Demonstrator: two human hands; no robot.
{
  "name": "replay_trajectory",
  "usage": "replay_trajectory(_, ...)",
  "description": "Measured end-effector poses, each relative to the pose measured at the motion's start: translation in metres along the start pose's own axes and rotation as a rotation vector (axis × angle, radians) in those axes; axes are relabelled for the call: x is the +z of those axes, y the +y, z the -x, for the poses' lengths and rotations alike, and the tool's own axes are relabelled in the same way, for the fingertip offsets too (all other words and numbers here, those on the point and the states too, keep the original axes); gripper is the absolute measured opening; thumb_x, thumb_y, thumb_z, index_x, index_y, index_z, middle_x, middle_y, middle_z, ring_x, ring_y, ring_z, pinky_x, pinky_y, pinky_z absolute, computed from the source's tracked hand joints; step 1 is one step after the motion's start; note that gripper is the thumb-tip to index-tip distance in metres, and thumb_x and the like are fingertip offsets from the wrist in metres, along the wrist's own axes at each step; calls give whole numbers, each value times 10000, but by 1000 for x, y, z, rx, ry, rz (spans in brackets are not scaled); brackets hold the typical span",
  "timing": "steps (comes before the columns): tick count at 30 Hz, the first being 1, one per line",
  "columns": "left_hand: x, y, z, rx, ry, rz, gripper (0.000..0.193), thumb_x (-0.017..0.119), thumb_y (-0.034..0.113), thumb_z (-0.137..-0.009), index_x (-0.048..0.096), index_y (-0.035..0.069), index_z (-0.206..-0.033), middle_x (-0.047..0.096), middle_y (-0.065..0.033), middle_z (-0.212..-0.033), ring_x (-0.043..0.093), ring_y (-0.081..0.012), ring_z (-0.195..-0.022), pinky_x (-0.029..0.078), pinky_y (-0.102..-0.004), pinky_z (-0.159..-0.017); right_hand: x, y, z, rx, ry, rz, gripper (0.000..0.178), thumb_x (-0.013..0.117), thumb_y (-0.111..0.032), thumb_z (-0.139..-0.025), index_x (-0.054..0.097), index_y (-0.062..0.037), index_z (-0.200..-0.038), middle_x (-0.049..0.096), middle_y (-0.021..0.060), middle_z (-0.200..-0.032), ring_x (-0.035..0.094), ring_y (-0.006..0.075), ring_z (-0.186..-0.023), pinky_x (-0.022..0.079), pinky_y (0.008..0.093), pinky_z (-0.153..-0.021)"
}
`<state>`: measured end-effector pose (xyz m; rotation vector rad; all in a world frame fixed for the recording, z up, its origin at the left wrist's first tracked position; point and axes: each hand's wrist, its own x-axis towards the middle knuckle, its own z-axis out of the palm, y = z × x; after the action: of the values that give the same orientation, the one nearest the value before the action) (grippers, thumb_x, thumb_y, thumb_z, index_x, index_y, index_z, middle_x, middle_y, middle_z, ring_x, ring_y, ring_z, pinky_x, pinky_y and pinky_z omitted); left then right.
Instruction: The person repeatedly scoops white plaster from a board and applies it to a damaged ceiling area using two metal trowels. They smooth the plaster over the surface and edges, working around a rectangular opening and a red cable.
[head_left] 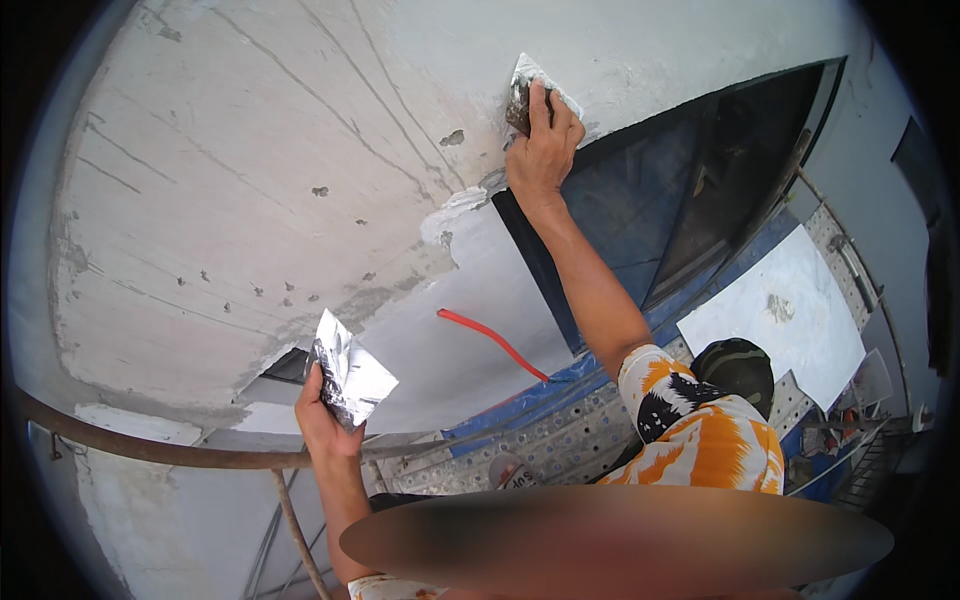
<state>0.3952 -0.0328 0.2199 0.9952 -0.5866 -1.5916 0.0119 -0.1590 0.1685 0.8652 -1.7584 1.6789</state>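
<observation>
My right hand [542,160] is raised to the wall above the dark window, its fingers pressed on the back of a putty knife [519,100]. White putty shows along the blade, which lies against the grey wall [270,150]. Lower on the left, my left hand [325,415] is closed around a second putty knife [358,375], whose wide, shiny blade points up and is held in front of the wall. Its handle is hidden by my fingers. Ragged white putty [455,215] borders bare grey plaster near the window corner.
A dark-framed window [650,210] is at the right. A red tube [490,338] sticks out from the wall below it. Perforated metal planks [560,440] lie underneath, with a white sheet [790,300] on the right. A rusty pipe [150,447] crosses the lower left.
</observation>
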Motion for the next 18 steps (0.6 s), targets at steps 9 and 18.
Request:
replay_trajectory(9,7,-2,0,12,-6,2,354,481,212,-1006,555,6,-1284,661,-112,-1195,665,-252,-1037,544,-421,-902,-41,63,-38,-458,125,-162,568,565,66,-720,687,-166,-1224,640,43,-1235,536,314,-1116,422,431,-967)
replay_trajectory(18,20,-11,-9,-12,-59,20,363,468,216,-1012,551,-1,-1290,659,-127,-1194,665,-257,-1032,543,-416,-902,-61,80,-15,-435,-17,66,565,583,44,-753,668,-173,-1267,601,53,-1325,553,272,-1121,414,363,-991)
